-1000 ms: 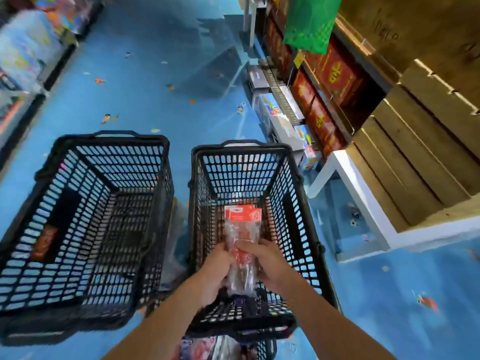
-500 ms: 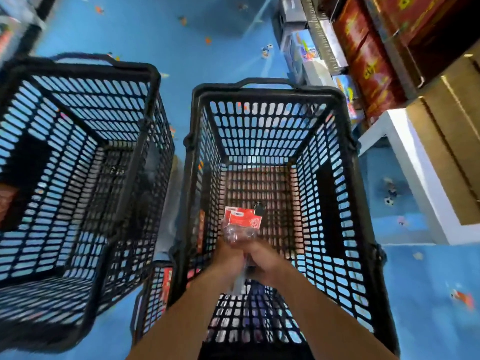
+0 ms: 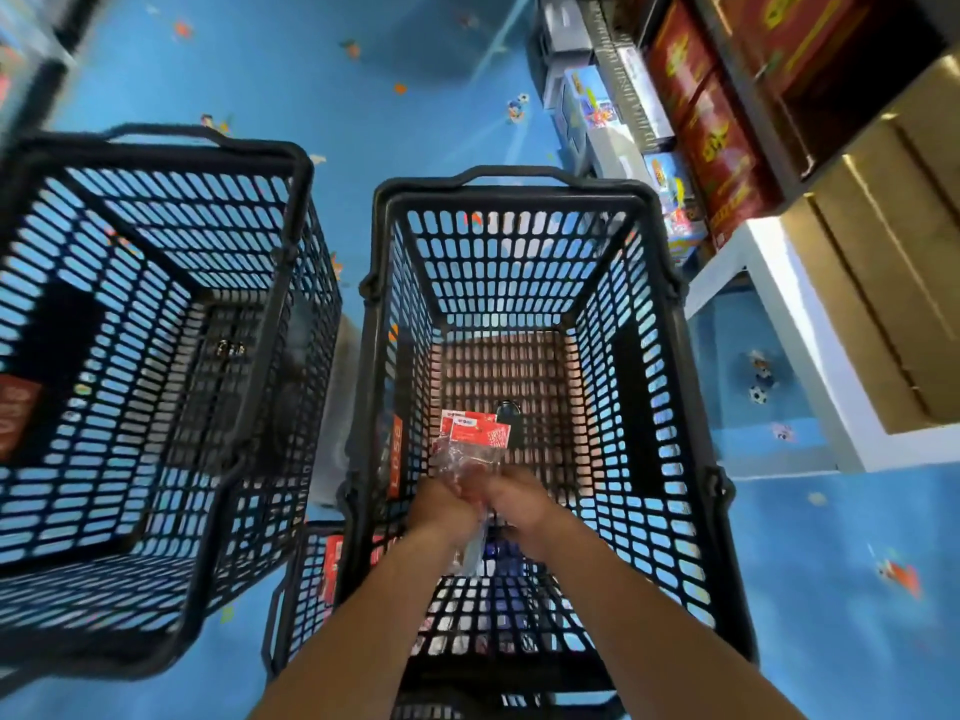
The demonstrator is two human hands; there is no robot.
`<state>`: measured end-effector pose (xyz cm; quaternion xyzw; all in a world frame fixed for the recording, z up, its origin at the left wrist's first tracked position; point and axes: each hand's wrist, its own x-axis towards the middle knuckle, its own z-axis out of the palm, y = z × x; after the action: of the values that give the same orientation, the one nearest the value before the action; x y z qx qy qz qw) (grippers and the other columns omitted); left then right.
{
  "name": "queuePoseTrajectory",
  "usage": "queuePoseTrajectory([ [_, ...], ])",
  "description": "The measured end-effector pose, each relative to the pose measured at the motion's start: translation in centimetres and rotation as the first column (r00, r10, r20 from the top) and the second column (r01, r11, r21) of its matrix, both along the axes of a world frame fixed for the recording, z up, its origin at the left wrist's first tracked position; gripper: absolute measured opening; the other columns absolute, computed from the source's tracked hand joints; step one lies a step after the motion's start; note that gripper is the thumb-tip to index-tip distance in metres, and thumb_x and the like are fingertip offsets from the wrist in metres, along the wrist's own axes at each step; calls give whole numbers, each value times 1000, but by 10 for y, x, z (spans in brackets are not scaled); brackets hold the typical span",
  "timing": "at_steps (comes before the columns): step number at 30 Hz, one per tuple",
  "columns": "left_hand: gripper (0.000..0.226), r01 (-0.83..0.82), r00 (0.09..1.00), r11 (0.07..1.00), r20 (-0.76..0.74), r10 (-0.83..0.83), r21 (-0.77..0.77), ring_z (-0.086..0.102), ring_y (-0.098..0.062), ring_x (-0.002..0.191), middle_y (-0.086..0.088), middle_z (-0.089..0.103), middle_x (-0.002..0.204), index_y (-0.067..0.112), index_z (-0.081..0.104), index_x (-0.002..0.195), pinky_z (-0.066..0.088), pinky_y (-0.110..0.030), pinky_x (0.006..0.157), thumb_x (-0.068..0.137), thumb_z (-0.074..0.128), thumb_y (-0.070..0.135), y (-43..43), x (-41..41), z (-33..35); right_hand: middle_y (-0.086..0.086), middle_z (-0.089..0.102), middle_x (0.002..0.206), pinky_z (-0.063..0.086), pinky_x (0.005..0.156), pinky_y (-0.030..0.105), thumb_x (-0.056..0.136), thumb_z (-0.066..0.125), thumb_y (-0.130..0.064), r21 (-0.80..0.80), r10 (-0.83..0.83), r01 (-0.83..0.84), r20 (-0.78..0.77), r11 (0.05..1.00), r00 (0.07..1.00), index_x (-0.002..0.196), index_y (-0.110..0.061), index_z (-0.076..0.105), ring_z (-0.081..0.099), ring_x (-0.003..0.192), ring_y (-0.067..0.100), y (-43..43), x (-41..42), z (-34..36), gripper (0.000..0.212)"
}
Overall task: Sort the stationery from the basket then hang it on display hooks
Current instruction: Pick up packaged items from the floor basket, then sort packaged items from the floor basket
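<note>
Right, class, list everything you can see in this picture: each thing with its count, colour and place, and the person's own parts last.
left basket: one, black mesh, left of view
right basket: one, black mesh, centre, below the hands
third basket: one, black, partly hidden, low between those two
packets: at least two, clear with red cards, held over the right basket
red boxes: several, red, shelf at upper right
brown cartons: several, brown, right edge
floor: one, blue, all around
left hand: one, gripping the packets
right hand: one, gripping the packets
</note>
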<state>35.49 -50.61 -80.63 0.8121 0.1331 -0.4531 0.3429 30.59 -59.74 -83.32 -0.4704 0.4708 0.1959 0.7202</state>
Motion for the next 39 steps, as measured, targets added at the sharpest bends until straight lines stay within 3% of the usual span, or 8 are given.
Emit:
queuePoseTrajectory([
  [4,16,59,997,998,38,-60,29,65,-25,99,-8,64,109,15,54,111,58,-41,88,99,64,17,7,-6,18,5,59,140,45,101,44,81,82,-37,-71,7,-5,29,997,1000,140,-16,51,55,125,24,0,-11,23,69],
  [10,17,117,987,989,116,-107,-85,61,-22,93,-2,61,92,21,53,89,57,-24,61,98,65,12,25,-20,71,6,55,143,45,109,45,70,87,-46,-222,-3,16,62,975,998,145,-11,46,54,128,25,17,-35,73,92],
  [14,10,201,959,970,230,-166,-138,67,-26,89,-5,69,91,15,62,92,55,-31,79,87,70,17,52,-30,103,-5,65,98,52,77,26,79,85,-28,-409,-23,80,144,909,989,97,-22,59,61,90,9,39,-54,118,32],
  [21,42,435,872,868,352,-340,-240,67,-27,105,-9,65,114,7,58,126,57,-29,80,87,72,4,136,-47,190,-16,59,98,53,94,37,82,81,-33,-725,104,82,208,684,973,108,-28,51,63,101,15,109,-100,213,39],
  [25,17,494,857,832,305,-416,-252,68,-19,79,-9,70,93,10,67,99,59,-27,66,86,74,2,193,-55,218,-11,65,87,56,82,33,86,76,-28,-812,273,-31,159,582,949,103,-27,58,65,85,12,153,-131,245,25],
  [29,8,482,875,841,191,-446,-246,72,-15,64,-5,73,68,7,72,83,52,-23,53,90,73,3,242,-65,222,-10,63,79,52,75,29,87,71,-15,-842,390,-124,109,525,914,99,-16,67,62,76,12,193,-156,246,13],
  [34,17,448,888,878,195,-415,-170,64,-26,76,-20,68,82,10,66,75,48,-32,67,90,74,7,287,-70,161,0,60,83,39,52,7,94,64,-14,-764,410,-266,-1,588,912,109,-7,65,54,66,9,230,-168,200,17],
  [39,15,460,875,886,203,-440,-62,53,-20,75,-11,54,79,12,59,82,40,-30,62,82,73,10,325,-89,74,-11,62,78,48,66,21,81,64,-28,-705,388,-361,-131,610,912,97,-19,62,62,74,14,270,-179,105,18],
])
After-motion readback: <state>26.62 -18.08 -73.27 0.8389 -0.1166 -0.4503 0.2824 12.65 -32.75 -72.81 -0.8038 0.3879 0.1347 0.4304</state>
